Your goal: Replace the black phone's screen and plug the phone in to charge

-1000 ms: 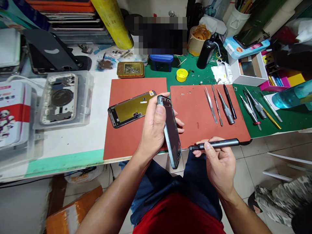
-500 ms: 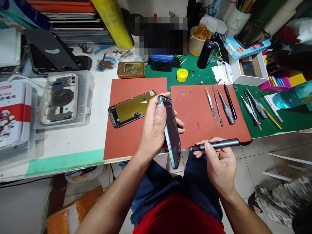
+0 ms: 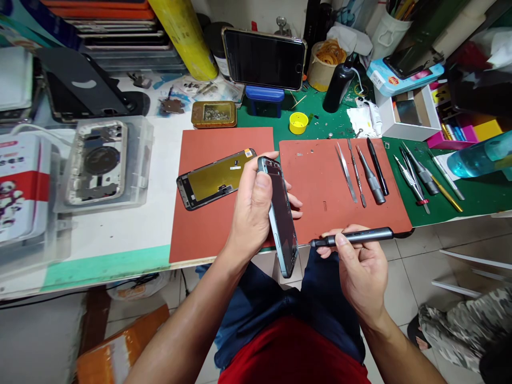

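My left hand [image 3: 253, 210] grips a blue phone body [image 3: 281, 218] by its edges, tilted on its side above the front edge of the bench. My right hand [image 3: 360, 266] is closed round a grey electric screwdriver [image 3: 354, 236], whose tip points left at the phone body's lower right side. A detached phone screen [image 3: 214, 177] lies face down on the left red mat [image 3: 208, 224], just left of my left hand.
Tweezers and screwdrivers [image 3: 362, 170] lie in a row on the right red mat [image 3: 320, 186]; several more tools [image 3: 424, 178] rest on the green mat. A clear box with a phone housing [image 3: 100, 162] sits left. A phone on a blue stand [image 3: 264, 50], a brass tin [image 3: 214, 113] and a yellow cap [image 3: 298, 122] stand behind.
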Available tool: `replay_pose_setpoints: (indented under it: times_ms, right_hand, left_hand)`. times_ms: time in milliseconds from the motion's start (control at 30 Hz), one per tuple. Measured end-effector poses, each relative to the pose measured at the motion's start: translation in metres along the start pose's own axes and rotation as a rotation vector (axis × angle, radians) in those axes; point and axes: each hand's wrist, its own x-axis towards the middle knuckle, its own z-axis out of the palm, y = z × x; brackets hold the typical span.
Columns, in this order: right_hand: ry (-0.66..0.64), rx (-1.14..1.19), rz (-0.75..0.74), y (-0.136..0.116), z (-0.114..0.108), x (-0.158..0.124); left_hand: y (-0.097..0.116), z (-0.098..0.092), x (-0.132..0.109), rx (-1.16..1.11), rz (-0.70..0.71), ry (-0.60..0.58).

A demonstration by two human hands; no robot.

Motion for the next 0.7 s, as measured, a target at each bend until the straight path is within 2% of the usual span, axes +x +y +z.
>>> replay_pose_setpoints:
  times_ms: [700]
  right_hand:
    - [0.003,-0.017,0.002,-0.001,0.0004,0.0007]
  left_hand:
    - [0.0009,0.0003,0.0001,-0.019,-0.013,0.004]
